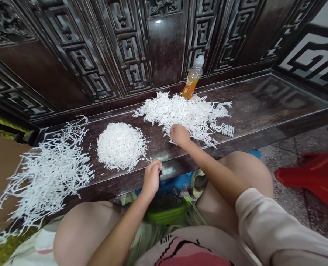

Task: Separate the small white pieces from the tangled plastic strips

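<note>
My right hand (180, 136) is closed at the near edge of a pile of white branched plastic strips (180, 111), its fingers curled on a white branched strip there. Over the bench's front edge, my left hand (152, 175) is closed in a pinch; what its fingertips hold is too small to make out. Just left of it, a few thin white bits lie beside a round heap of small white plastic pieces (121, 146). Further left is a loose tangle of thin, bare white stems (51, 173), partly hanging past the bench end.
The dark wooden bench (252, 99) has a carved back panel (166, 48). A bottle of orange drink (192, 79) stands behind the right pile. Brown cardboard (3, 162) is at the left, a green basin (168, 214) sits between the knees, and a red plastic stool (310, 170) is at the right.
</note>
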Available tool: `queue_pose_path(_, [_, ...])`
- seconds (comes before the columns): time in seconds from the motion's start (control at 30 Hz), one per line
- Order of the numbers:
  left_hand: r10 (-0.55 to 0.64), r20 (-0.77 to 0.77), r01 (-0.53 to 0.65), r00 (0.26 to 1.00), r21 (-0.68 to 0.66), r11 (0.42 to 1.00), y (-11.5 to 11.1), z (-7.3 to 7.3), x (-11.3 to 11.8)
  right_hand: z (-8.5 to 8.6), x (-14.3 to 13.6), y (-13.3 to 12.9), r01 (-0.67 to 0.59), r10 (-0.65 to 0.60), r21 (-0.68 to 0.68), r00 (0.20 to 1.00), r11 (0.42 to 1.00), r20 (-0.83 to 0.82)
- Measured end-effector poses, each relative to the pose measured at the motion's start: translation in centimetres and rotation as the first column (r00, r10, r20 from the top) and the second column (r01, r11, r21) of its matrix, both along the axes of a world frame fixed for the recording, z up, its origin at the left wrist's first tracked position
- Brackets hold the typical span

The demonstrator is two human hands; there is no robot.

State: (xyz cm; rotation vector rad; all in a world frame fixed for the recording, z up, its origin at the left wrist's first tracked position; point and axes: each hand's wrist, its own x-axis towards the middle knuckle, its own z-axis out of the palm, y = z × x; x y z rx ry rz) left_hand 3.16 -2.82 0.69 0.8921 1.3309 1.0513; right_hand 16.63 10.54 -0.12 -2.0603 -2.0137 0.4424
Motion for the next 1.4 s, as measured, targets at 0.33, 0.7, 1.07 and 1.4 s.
queue_pose_path(0.33, [0.088, 0.483, 0.079, 0.871, -0.314, 0.946, 2.3, -2.3, -1.3, -0.2, -3.9, -4.4, -0.276, 0.264, -0.004, 0.922, 0.961, -0.283])
queue_pose_path(0.7, [-0.075, 0.072, 0.078, 0.995, -0.050, 0.996, 1.9, -2.2, -0.3, 0.4, -4.1, -4.8, -0.293, 0.296, 0.036, 0.948, 0.955, -0.116])
queue_pose_path(1.07, [-0.134, -0.254, 0.166, 0.958, 0.107, 0.980, 1.6, -2.0, -0.3, 0.2, -4.3, -5.2, -0.314, 0.316, 0.035, 0.942, 0.949, -0.111])
queue_pose_path(1.4, [-0.034, -0.290, 0.088, 0.956, 0.176, 0.980, 1.4, -1.5, 0.0, 0.6, -4.2, -5.0, -0.267, 0.271, 0.047, 0.954, 0.963, -0.127])
